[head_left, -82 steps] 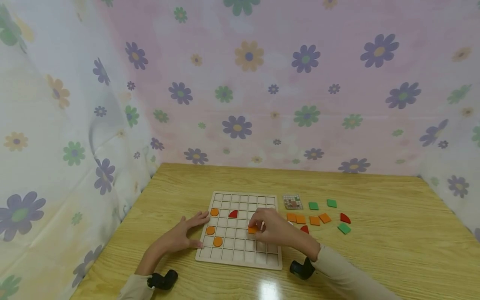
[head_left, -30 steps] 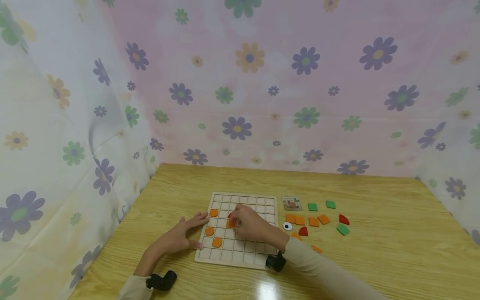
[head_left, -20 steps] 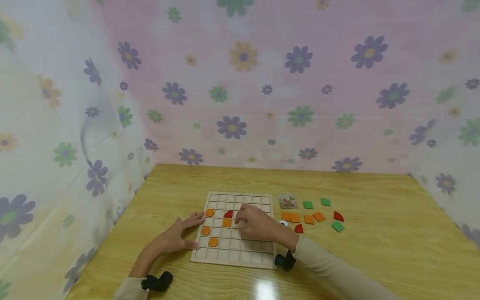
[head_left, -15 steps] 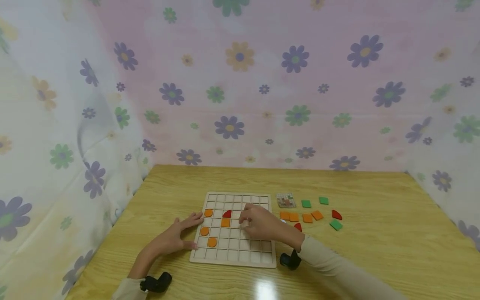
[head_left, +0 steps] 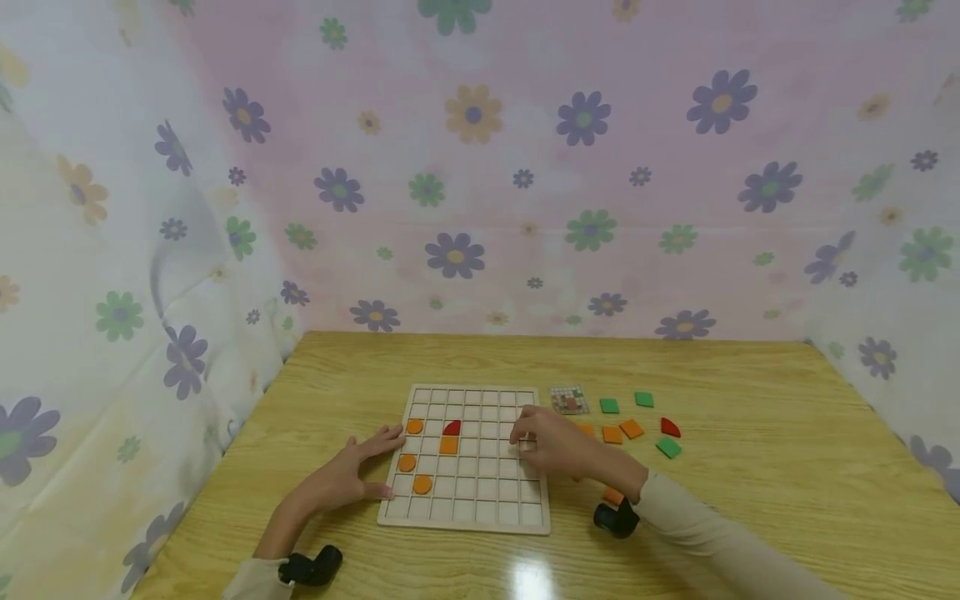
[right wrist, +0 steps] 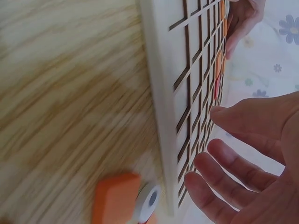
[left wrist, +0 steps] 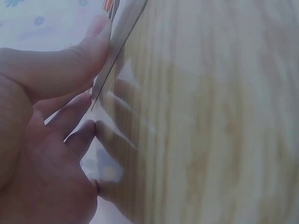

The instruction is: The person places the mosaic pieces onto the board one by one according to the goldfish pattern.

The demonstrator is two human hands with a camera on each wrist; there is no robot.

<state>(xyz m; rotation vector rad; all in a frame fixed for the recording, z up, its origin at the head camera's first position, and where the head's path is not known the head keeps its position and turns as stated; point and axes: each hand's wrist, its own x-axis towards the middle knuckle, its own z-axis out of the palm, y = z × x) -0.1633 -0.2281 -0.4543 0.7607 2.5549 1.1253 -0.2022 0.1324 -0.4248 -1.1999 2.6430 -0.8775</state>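
Observation:
A pale wooden grid board (head_left: 476, 510) lies on the table. My left hand (head_left: 337, 477) rests at its left edge, fingers spread and thumb on the near-left rim; the left wrist view shows the thumb (left wrist: 70, 65) along that edge. Over the board's right side is my right hand (head_left: 562, 446), fingers loosely bent, nothing between them in the right wrist view. On the grid sit a red quarter-circle piece (head_left: 452, 428), an orange square tile (head_left: 447, 446) directly below it, and three orange discs (head_left: 422, 484) near the left side.
Right of the board lie a small printed pattern card (head_left: 568, 400), several orange tiles (head_left: 632, 428), green tiles (head_left: 669, 447) and a red quarter-circle (head_left: 671, 427). A white eye disc (right wrist: 147, 203) lies beside an orange tile (right wrist: 117, 198). Floral cloth hangs behind the table.
My right hand brought the orange square tile left across the board, set it below the red quarter-circle, let go and drew back right. The left hand stayed at the edge.

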